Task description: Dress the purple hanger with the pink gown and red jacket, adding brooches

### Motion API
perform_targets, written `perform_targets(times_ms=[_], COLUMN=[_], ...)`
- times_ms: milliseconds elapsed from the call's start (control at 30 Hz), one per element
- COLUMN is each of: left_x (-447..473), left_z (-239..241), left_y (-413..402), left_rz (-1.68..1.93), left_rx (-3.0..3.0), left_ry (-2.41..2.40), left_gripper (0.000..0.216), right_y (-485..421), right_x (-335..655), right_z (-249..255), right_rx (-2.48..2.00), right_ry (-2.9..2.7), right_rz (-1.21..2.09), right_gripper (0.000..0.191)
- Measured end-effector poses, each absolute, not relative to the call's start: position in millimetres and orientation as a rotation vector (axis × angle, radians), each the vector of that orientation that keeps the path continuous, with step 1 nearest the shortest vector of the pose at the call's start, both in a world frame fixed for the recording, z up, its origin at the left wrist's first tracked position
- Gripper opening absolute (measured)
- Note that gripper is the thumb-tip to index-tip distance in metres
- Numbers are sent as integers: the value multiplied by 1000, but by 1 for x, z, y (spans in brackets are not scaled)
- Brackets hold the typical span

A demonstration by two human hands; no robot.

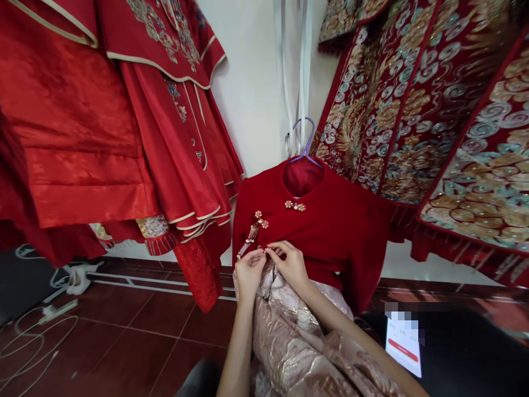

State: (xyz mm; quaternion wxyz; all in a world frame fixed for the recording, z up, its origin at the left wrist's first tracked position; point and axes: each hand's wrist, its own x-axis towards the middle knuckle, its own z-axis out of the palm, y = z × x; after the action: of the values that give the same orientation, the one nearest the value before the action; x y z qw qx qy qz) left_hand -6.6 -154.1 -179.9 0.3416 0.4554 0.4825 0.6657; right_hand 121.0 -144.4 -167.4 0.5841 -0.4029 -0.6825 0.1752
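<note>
A dark red velvet jacket hangs on a purple wire hanger in front of me. Beaded flower fastenings sit at its neckline, and a beaded tassel dangles from another on the chest. Just right of that tassel's lower part, my left hand is closed, thumb and finger pinching the jacket's front edge. My right hand pinches the same edge close beside it, fingertips nearly meeting. The small detail between the fingertips is too tiny to make out. Below both hands falls a shiny pinkish-gold brocade skirt, partly under my right forearm.
Red garments with cream trim hang at the left, and heavily embroidered red ones at the right. A lit phone lies on a dark surface at lower right. White cables and a power strip lie on the tiled floor.
</note>
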Motion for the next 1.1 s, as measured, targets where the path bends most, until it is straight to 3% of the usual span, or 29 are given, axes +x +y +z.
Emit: perform_targets(times_ms=[367,567,733,1100], left_x=[-11,-25,-16,-12], left_z=[-191,-183,-178,-181], left_y=[-155,-164,-168,-169], left_rz=[1820,1938,1738,1616], left_rx=[1220,1193,1394,1354], left_ry=[1174,1262,1258,1218], left_gripper=[25,24,17,25], right_y=[-148,-164,-164,-160], right_x=[118,124,127,127], right_z=[-174,-182,-186,-189], right_rx=[-927,-788,-778,-932], right_ry=[-1593,-1472,-1562,-1578], right_rz=[269,142,176,305], right_gripper=[6,12,12,14])
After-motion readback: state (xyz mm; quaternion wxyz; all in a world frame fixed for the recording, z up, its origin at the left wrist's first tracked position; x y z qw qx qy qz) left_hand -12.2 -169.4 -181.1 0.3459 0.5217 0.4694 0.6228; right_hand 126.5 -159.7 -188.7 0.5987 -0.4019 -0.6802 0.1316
